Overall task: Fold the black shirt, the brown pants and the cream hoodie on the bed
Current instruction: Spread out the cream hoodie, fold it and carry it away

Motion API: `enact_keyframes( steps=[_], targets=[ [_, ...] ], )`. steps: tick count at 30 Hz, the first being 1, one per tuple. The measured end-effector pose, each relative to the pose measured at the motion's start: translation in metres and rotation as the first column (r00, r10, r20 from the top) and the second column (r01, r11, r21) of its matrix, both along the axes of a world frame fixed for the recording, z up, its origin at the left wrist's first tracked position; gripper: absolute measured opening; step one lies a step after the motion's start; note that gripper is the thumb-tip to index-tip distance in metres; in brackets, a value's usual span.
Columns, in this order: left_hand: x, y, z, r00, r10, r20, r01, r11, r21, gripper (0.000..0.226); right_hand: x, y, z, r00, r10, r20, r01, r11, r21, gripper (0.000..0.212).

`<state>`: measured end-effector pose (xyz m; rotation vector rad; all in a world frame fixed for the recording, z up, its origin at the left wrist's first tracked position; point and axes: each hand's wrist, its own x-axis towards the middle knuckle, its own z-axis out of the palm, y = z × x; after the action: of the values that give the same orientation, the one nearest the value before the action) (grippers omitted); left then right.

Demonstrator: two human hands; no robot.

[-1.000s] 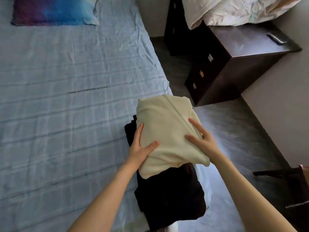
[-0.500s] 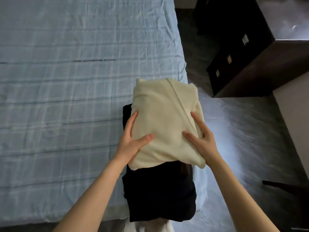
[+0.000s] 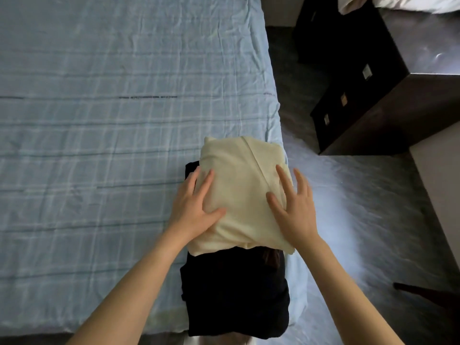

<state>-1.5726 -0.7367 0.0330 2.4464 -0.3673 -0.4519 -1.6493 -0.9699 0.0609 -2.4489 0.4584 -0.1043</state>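
The folded cream hoodie (image 3: 242, 185) lies on top of a stack at the bed's near right corner. Under it is the folded black shirt (image 3: 234, 295), which sticks out toward me. A sliver of brown cloth, the brown pants (image 3: 271, 256), shows between the two. My left hand (image 3: 196, 207) rests flat on the hoodie's left side with straight fingers. My right hand (image 3: 293, 207) lies on its right side, fingers spread and straight. Neither hand grips the cloth.
The bed (image 3: 99, 145) has a light blue checked sheet. A dark wooden dresser (image 3: 373, 95) stands to the right across a strip of dark floor (image 3: 361, 220). White bedding (image 3: 398, 2) lies on the dresser's top. A dark furniture leg (image 3: 423, 295) shows at lower right.
Both hands have shifted from holding the hoodie's near edges to lying flat on top of it, fingers more spread. The camera has tilted further down over the stack.
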Motion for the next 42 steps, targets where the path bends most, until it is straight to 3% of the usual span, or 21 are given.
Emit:
enact_keyframes(
  steps=[2,4,7,16,21,29,33,37,42],
  targets=[
    [0.006,-0.015,0.010,0.967,-0.162,0.196,0.139,0.982,0.128,0.079,0.018,0.017,0.005,0.989,0.120,0.086,-0.104,0.980,-0.171,0.059],
    [0.009,-0.032,0.008,0.936,-0.225,0.270,0.173,0.964,0.203,0.070,0.031,0.028,-0.004,0.978,0.208,0.015,-0.198,0.947,-0.252,0.056],
    [0.005,-0.047,-0.017,0.928,-0.244,0.281,0.160,0.943,0.292,0.065,0.032,0.026,-0.034,0.975,0.211,-0.064,-0.220,0.948,-0.231,0.054],
    [-0.005,-0.048,-0.094,0.883,-0.284,0.375,0.153,0.927,0.342,0.064,0.027,0.026,-0.119,0.976,0.202,0.082,-0.176,0.952,-0.251,0.055],
    [0.005,-0.049,-0.103,0.891,-0.293,0.347,0.158,0.917,0.367,0.064,0.034,0.025,-0.124,0.977,0.210,0.040,-0.197,0.958,-0.210,0.055],
    [0.008,-0.045,-0.046,0.925,-0.322,0.200,0.230,0.897,0.378,0.067,0.031,0.027,-0.059,0.972,0.205,-0.117,-0.226,0.950,-0.215,0.062],
    [-0.006,-0.036,-0.040,0.925,-0.267,0.270,0.179,0.934,0.309,0.066,0.025,0.030,-0.054,0.972,0.219,-0.089,-0.233,0.952,-0.197,0.060],
    [-0.007,-0.037,-0.053,0.922,-0.258,0.289,0.155,0.929,0.335,0.065,0.026,0.028,-0.070,0.974,0.219,-0.057,-0.226,0.954,-0.198,0.058],
    [-0.003,-0.042,-0.046,0.939,-0.279,0.202,0.192,0.911,0.365,0.067,0.030,0.024,-0.070,0.968,0.229,-0.104,-0.245,0.951,-0.187,0.059]
  ],
)
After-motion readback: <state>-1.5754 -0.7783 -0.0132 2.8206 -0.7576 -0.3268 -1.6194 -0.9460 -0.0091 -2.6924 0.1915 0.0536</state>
